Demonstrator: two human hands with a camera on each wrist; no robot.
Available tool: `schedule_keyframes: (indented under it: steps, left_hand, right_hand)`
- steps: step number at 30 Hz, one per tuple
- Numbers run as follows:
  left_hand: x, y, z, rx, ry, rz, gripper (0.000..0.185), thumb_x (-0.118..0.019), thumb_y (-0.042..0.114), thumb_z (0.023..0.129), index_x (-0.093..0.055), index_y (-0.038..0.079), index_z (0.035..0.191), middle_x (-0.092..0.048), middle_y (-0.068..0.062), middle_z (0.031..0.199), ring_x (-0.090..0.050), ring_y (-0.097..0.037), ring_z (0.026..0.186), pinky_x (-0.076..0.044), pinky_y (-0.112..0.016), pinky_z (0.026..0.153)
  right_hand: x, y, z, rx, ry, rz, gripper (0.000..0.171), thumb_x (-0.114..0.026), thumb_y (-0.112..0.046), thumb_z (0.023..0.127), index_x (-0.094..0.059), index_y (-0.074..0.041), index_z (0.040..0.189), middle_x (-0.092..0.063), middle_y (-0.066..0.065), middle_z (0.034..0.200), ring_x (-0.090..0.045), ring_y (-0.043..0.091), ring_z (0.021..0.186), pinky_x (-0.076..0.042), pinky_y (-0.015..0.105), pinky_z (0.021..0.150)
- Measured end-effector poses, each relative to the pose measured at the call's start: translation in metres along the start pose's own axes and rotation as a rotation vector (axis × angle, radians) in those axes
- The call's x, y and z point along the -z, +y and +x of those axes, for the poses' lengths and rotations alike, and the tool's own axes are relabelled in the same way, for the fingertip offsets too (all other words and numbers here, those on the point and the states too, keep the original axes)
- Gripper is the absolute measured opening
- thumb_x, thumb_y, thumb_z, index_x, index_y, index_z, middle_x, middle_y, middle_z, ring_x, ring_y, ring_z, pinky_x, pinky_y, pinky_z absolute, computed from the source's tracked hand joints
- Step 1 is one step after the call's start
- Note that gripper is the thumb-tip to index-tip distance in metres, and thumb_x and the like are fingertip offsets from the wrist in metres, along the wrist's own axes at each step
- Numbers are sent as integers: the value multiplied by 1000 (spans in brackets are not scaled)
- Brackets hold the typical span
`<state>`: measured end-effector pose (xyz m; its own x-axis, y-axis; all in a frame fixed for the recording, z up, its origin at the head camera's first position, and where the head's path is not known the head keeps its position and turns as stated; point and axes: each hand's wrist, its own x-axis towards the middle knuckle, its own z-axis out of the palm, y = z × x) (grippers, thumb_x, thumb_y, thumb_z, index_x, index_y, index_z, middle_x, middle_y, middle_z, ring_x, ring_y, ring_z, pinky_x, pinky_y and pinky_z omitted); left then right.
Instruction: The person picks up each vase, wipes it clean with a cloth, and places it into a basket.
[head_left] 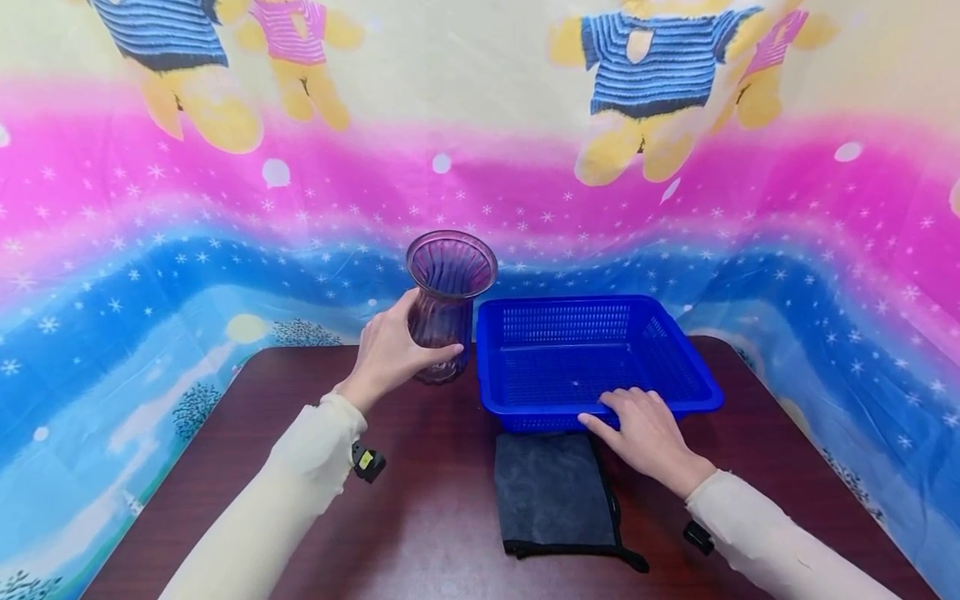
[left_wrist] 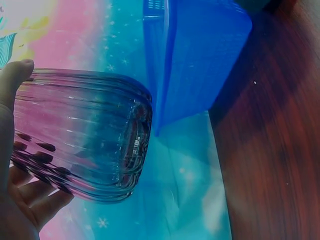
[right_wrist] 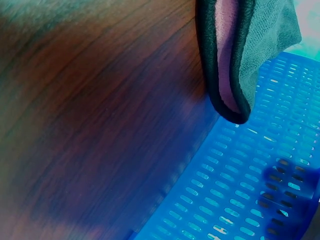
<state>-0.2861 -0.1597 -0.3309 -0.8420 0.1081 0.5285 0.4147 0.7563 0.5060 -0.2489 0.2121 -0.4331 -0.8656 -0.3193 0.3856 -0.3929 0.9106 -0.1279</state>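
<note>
On the left, the left hand [head_left: 390, 350] wraps its fingers and thumb around the lower body of a ribbed purple glass vase [head_left: 448, 304], which stands upright on the dark wooden worktop [head_left: 420, 517], just beside the left wall of the blue basket [head_left: 585, 354]. The left wrist view shows the fingertips [left_wrist: 37, 157] pressed against the ribbed glass [left_wrist: 82, 132] and the thumb lying along its far side, so the grip reaches well around the body. Glass of this kind is likely slick and heavy at the base, so a hold low on the belly, with the thumb opposite the fingers, looks the safer one; any lift should stay straight up to spare the basket's rim a knock.

In the middle, a folded dark grey cloth [head_left: 555, 492] lies flat on the worktop, its far edge touching the basket's near wall.

On the right, the right hand [head_left: 645, 433] rests with fairly straight fingers over the basket's near rim, pressing rather than clutching. That steadying press seems worth keeping, since the light plastic basket [right_wrist: 250, 190] would probably slide if the vase bumped it.
</note>
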Motion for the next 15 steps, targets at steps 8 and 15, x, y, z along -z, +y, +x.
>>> schedule_keyframes:
  steps: [8, 15]
  left_hand:
    - [-5, 11, 7, -14, 7, 39, 93, -87, 60, 68, -51, 22, 145, -73, -7, 121, -69, -29, 96, -56, -49, 77]
    - [-11, 18, 13, -11, -5, 51, 94, -86, 62, 68, -50, 23, 145, -74, -7, 119, -70, -29, 94, -57, -47, 73]
  right_hand:
    - [0, 0, 0, -1, -3, -3, 51, -64, -51, 96, -73, -4, 114, -75, 16, 110, -66, 35, 101, -49, 52, 86]
    - [-1, -1, 0, -2, 1, -2, 51, -65, -50, 95, -73, -3, 114, -75, 16, 110, -66, 35, 101, -49, 52, 87]
